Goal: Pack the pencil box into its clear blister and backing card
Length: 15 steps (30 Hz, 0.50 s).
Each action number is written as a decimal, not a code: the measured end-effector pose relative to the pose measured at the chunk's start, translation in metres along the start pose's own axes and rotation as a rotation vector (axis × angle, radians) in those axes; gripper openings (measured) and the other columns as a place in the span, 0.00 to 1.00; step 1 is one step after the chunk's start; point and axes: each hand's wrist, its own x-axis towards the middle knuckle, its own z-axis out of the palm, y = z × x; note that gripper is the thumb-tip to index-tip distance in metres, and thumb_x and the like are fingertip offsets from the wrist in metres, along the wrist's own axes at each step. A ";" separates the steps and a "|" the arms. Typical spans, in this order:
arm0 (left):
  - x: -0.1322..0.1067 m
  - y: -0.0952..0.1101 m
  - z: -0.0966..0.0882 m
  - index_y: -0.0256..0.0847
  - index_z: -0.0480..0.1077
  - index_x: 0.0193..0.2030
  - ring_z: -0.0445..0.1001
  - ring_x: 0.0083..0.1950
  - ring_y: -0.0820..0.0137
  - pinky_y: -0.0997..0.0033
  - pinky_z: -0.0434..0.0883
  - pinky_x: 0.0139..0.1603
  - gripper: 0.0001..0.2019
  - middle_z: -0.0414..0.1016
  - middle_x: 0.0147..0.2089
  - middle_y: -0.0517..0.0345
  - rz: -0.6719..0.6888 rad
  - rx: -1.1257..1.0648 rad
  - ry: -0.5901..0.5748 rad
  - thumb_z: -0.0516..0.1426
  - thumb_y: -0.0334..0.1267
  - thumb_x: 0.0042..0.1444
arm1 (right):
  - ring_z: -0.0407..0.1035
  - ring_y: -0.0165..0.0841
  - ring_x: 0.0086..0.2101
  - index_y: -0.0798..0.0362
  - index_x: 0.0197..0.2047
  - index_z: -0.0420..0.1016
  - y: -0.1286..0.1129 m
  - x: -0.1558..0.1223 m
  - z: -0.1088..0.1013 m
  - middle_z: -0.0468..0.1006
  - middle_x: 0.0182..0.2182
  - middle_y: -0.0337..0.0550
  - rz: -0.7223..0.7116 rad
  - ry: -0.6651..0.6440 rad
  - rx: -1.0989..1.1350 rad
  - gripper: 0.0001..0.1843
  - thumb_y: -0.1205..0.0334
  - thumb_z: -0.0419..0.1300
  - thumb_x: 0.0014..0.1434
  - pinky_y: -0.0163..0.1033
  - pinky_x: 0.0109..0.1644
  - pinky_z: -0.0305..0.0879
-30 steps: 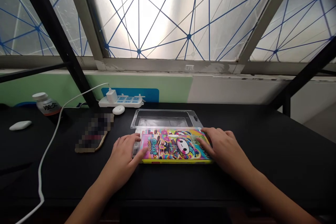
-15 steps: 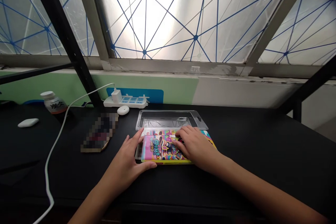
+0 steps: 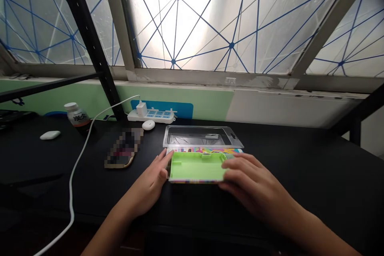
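A shallow case point(image 3: 198, 167) with a bright green inside or underside and a colourful printed edge lies in front of me on the black desk. Thin wires show near its far edge. My left hand point(image 3: 147, 186) rests along the left end of the case, fingers stretched and touching it. Over the right end, my right hand point(image 3: 255, 180) curls its fingers, slightly blurred, and hides that end. Just behind the case lies a clear plastic blister shell point(image 3: 201, 138), with a strip of colourful print showing between the two.
A phone point(image 3: 124, 148) with a blurred-out screen lies to the left. Behind it are a white round case point(image 3: 148, 125) and a white power strip point(image 3: 151, 117). A white cable point(image 3: 72, 184) crosses the desk. Further left are a bottle point(image 3: 78, 118) and a white mouse-like object point(image 3: 50, 135).
The case's printed face was up; now the green side faces up. My right hand has moved from its top to its right end. The view has shifted slightly left.
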 end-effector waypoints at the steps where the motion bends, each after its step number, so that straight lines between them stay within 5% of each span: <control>1: -0.001 -0.001 0.000 0.47 0.51 0.75 0.51 0.75 0.53 0.46 0.61 0.69 0.28 0.50 0.76 0.49 -0.022 0.003 -0.005 0.41 0.52 0.73 | 0.74 0.38 0.45 0.49 0.43 0.71 -0.002 -0.007 -0.008 0.79 0.45 0.45 0.004 -0.088 0.037 0.03 0.60 0.61 0.67 0.50 0.59 0.65; 5: -0.001 -0.001 0.002 0.46 0.50 0.75 0.53 0.74 0.49 0.47 0.65 0.66 0.34 0.50 0.75 0.43 -0.076 0.039 -0.021 0.53 0.55 0.67 | 0.65 0.49 0.61 0.43 0.60 0.70 0.012 -0.044 -0.022 0.70 0.63 0.51 0.148 -0.359 0.079 0.31 0.40 0.66 0.57 0.54 0.60 0.68; 9: 0.001 -0.001 0.005 0.51 0.51 0.75 0.56 0.73 0.47 0.44 0.64 0.66 0.40 0.56 0.74 0.47 -0.096 0.035 -0.007 0.61 0.55 0.60 | 0.50 0.57 0.68 0.43 0.76 0.40 0.044 -0.086 -0.008 0.51 0.72 0.58 0.349 -0.395 0.039 0.61 0.37 0.70 0.50 0.62 0.62 0.65; 12: 0.002 -0.003 0.007 0.50 0.53 0.74 0.61 0.71 0.46 0.44 0.66 0.66 0.40 0.60 0.73 0.47 -0.125 0.011 0.014 0.60 0.58 0.59 | 0.49 0.53 0.69 0.43 0.76 0.30 0.058 -0.102 0.004 0.51 0.72 0.55 0.457 -0.409 0.117 0.59 0.41 0.66 0.57 0.62 0.66 0.58; 15: 0.002 -0.004 0.006 0.47 0.55 0.74 0.59 0.72 0.49 0.48 0.60 0.70 0.36 0.58 0.74 0.50 -0.093 -0.074 0.024 0.49 0.63 0.65 | 0.50 0.50 0.69 0.43 0.76 0.44 0.060 -0.098 0.009 0.56 0.71 0.50 0.567 -0.377 0.187 0.42 0.45 0.58 0.66 0.64 0.69 0.52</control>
